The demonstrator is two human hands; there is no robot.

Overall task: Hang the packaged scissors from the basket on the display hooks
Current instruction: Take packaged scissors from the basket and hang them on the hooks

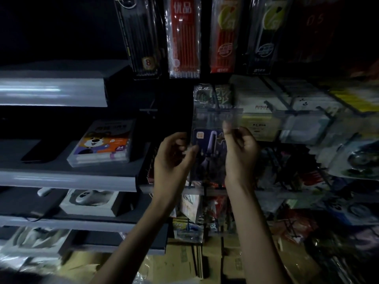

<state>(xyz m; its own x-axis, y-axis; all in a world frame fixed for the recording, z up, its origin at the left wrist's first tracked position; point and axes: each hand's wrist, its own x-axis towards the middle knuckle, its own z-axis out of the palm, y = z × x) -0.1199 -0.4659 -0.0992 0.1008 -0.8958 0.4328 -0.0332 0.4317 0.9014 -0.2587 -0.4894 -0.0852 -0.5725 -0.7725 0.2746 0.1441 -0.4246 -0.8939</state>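
The scissors pack (208,149) is a flat dark card in a clear sleeve, with a pale purple shape down its middle, a small orange mark at its top left and a clear, blurred flap on top. It is held upright in the air in front of the hook wall, at chest height between both hands. The left hand (174,155) pinches its left edge between thumb and curled fingers; the right hand (241,152) pinches its upper right part, thumb in front just under the flap. Whether the flap is on a hook cannot be told. A bare hook (149,110) juts out just left of the flap. Above hang long pen packs: a black one (141,37), a red one (184,39) and two more to the right. Behind and right of the scissors pack, rows of hooks carry crowded, blurred packets (307,128), which hide the wall there. To the left, grey shelves (67,178) hold a marker box (102,143) with a cartoon dog and the number 24, and lower down white boxed goods (90,201). Cardboard boxes (184,261) lie on the floor below. The room is very dark, with only the middle lit.
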